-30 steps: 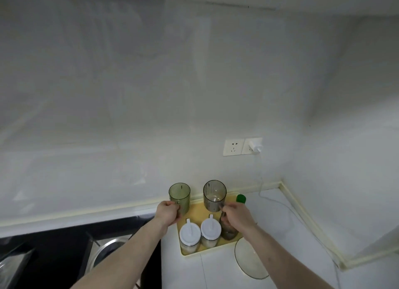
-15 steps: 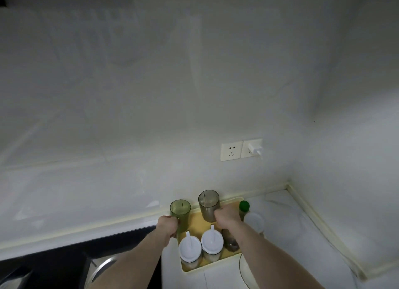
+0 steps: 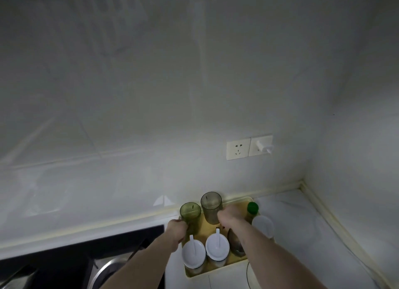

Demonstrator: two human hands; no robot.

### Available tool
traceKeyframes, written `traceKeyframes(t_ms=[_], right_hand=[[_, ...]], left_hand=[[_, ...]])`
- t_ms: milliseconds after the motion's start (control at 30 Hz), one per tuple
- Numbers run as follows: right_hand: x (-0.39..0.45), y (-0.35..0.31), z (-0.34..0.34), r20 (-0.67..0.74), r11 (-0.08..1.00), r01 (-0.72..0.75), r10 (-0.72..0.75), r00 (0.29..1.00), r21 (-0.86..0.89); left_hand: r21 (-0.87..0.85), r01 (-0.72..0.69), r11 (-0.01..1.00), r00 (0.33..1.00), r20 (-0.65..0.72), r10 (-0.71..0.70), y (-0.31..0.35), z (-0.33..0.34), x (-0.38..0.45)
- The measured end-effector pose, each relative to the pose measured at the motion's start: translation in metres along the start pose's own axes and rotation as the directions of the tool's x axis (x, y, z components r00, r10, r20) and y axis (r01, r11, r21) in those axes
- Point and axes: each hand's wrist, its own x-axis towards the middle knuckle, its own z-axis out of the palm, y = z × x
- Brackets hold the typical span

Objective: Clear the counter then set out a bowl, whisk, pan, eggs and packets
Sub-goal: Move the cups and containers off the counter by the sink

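Tray (image 3: 236, 204): rigid, laden with loose cups, jars; tippable. Gripped at side rims by left hand (image 3: 176, 230) and right hand (image 3: 228, 216), kept level.

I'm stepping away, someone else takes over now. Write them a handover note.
Left hand: closed on the green cup.
Right hand: at the base of the grey cup; grip not clear.
Both cups stand at the back of the yellow tray, with two white-lidded jars in front and a green-capped bottle at its right.
Done: nothing cleared.
Left: clear the counter, then set out bowl, whisk, pan, eggs, packets; none in view.
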Motion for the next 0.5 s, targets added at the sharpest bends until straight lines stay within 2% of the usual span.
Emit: traceKeyframes(t_ms=[300,500], right_hand=[[0.013,-0.003,0.008,-0.028,0.988,-0.025,0.021,0.999,-0.151],[0.008,-0.004,0.015,-0.051,0.969,-0.033,0.021,0.998,-0.245]], left_hand=[[0.03,0.017,0.999,1.0,-0.022,-0.017,0.0,0.004,0.005],[0.163,-0.027,0.986,0.999,-0.035,0.033,0.001,0.0,-0.002]])
